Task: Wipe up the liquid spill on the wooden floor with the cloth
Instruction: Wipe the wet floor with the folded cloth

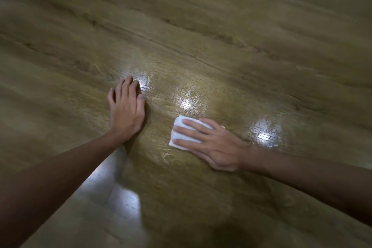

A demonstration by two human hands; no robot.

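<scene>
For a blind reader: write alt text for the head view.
A right hand presses a white cloth flat on a wooden floor with shiny wet patches. The left hand rests flat on the floor beside it.

Dim, warm light. Overhead lamps glare back as three white spots off the wet floor (201,50) ahead of me, plus a bigger sheen near left. Everything's softly blurred; corners darken and planks bow.

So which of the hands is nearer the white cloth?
Right. The right hand presses flat on the white cloth; the left hand rests on the floor, apart to its left.
</scene>
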